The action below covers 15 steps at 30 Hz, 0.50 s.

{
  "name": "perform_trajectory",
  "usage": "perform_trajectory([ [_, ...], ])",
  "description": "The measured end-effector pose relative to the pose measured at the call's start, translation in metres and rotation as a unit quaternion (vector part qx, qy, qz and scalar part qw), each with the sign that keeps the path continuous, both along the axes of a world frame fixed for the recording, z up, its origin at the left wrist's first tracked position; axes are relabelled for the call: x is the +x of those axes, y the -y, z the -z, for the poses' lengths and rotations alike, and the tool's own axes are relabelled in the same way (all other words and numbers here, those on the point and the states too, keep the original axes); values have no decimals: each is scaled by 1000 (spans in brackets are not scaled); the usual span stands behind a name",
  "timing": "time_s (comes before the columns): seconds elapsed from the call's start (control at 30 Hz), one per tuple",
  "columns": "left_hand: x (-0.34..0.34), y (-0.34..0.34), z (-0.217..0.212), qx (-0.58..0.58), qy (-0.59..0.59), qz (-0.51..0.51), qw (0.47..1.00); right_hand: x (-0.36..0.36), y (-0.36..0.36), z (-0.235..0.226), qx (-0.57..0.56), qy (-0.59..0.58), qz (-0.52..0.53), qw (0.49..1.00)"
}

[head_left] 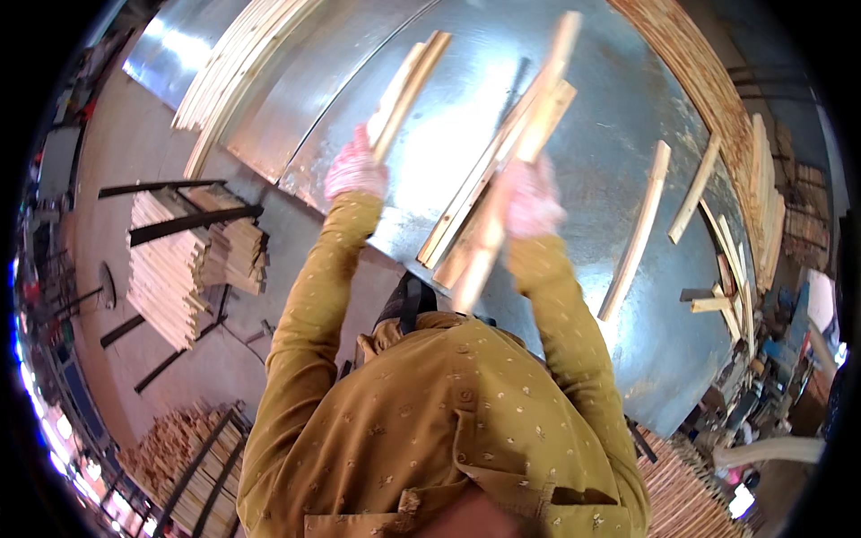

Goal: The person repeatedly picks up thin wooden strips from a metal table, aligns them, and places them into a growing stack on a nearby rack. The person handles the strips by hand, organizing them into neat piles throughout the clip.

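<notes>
My left hand (356, 168), in a pale pinkish glove, is closed around the near end of a couple of short wooden strips (411, 94) that point away from me over the metal table (421, 170). My right hand (533, 199), gloved alike and smeared by motion, grips a long pale wooden strip (485, 248) slanting from far right to near left. Beneath and beside it, more wooden strips (456, 213) lie at the table's front edge. The fingers of the right hand are partly hidden behind the wood.
Two loose strips, one a long curved piece (639, 229), lie to the right. A stack of strips (235, 67) is at the far left. Left of the table, a black metal rack (193, 222) holds stacked wood. Bundled wood (184, 453) stands at lower left.
</notes>
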State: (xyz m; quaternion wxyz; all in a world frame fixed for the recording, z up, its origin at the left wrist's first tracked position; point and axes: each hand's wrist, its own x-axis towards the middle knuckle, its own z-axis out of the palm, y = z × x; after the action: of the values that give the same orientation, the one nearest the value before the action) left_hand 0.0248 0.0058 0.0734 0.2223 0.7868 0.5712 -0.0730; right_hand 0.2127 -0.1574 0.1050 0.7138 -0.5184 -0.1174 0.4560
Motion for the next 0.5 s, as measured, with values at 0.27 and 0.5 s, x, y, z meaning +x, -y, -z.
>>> perform_trajectory([
  [0.27, -75, -16, 25, -34, 235, 10, 971, -120, -127, 55, -406, 291, -340, 797],
  [0.5, -52, 27, 23, 165, -141, 78, 973, 3, 40, 25, -208, 645, 113, 726],
])
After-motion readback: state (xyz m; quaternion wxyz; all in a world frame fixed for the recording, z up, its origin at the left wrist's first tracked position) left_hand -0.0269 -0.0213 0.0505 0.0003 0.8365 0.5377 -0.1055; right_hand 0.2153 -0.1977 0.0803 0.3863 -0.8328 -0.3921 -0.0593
